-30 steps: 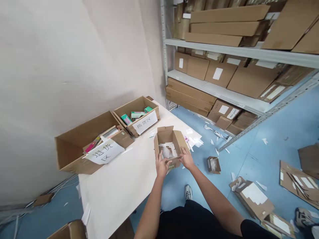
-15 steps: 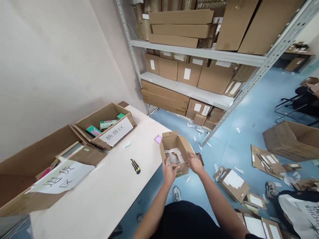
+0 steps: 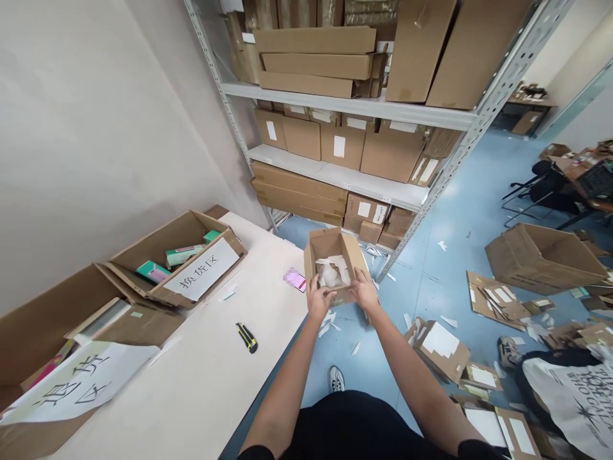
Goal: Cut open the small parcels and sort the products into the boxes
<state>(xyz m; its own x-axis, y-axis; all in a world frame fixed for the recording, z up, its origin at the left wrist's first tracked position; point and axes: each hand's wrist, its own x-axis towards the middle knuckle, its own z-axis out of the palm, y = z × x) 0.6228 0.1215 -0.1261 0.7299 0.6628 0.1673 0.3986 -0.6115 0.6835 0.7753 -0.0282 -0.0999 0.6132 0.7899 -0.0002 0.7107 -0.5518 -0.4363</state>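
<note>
Item: one small open-topped brown cardboard box point(image 3: 343, 296), flaps up, held in both hands at the right-hand edge of the bench point(image 3: 205, 377); whether it rests on that edge cannot be told.

Contents: crumpled white translucent wrap point(image 3: 329, 275), piece count unclear.

Hands: two, bare. Left hand point(image 3: 318, 300), thumb and fingers pinching the near wall toward its left end. Right hand point(image 3: 364, 292), fingers closed on the near right corner.

On the pale, flat-topped bench:
- One black-and-yellow plastic utility knife point(image 3: 246, 337), lying flat, well apart from the hands.
- One flat phone with a pink-purple screen point(image 3: 297, 282), just left of the held box.
- Two larger open brown cartons, side by side, each with one white handwritten paper sign: the farther carton point(image 3: 235, 241) shows three small green cartons point(image 3: 184, 255); the nearer carton point(image 3: 148, 324) holds flat items, count unclear.

Beyond: one grey metal rack point(image 3: 335, 177), with three long narrow brown cartons point(image 3: 316, 66) stacked and two tall brown cartons point(image 3: 416, 57) upright on its upper shelf.

On the blue floor point(image 3: 460, 211): one large open brown carton point(image 3: 517, 262); paper scraps, uncounted. Lower right: one other person point(image 3: 569, 396), white garment with black lettering.
</note>
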